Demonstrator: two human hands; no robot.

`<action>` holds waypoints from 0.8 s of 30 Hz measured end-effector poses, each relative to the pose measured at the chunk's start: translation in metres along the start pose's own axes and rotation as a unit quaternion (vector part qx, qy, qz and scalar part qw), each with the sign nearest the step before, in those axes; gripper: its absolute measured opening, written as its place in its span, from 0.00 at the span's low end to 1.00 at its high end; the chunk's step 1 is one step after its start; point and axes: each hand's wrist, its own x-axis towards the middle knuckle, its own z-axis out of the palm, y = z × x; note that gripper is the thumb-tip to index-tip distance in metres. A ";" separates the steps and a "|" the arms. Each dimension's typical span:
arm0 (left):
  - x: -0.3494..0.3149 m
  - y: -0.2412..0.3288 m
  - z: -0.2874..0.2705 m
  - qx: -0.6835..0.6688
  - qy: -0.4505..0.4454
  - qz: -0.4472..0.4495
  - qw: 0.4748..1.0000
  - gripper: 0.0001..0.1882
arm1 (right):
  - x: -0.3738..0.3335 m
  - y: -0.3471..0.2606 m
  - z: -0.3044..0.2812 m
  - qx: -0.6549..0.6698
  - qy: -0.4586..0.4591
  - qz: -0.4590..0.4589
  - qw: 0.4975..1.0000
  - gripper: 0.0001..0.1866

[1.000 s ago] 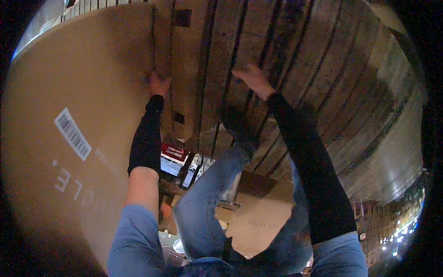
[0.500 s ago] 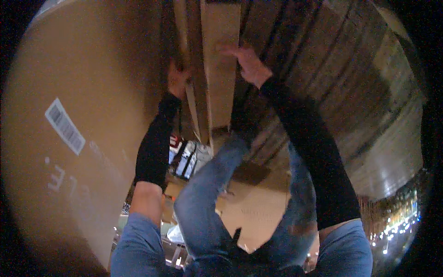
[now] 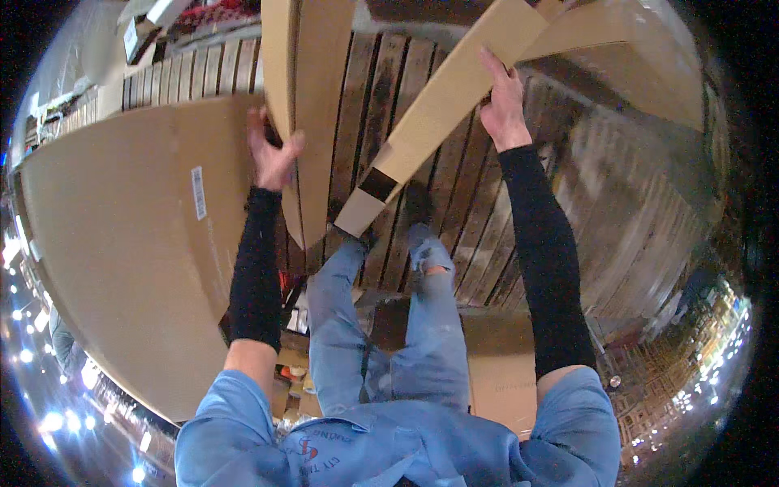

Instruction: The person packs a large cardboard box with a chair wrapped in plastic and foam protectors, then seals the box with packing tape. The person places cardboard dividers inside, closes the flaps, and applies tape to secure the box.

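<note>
My left hand grips the edge of a tall flat cardboard piece that stands upright before me. My right hand holds a second long cardboard flap, which slants from upper right down to a dark-taped end near my feet. Both arms wear black sleeves under blue shirt sleeves. My legs in blue jeans stand on a wooden pallet of dark slats.
A very large brown cardboard box with a barcode label fills the left side. More cardboard lies at the upper right. Flat cardboard sheets and small red and white items lie on the floor beside my legs.
Both hands have pulled the cardboard pieces up and apart; the right flap now slants away from the left upright piece. The view has tilted toward the pallet.
</note>
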 end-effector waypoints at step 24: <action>-0.164 0.459 -0.169 -0.453 -0.211 0.014 0.866 0.70 | -0.281 -0.317 0.198 -0.151 -0.432 -0.078 0.886 0.45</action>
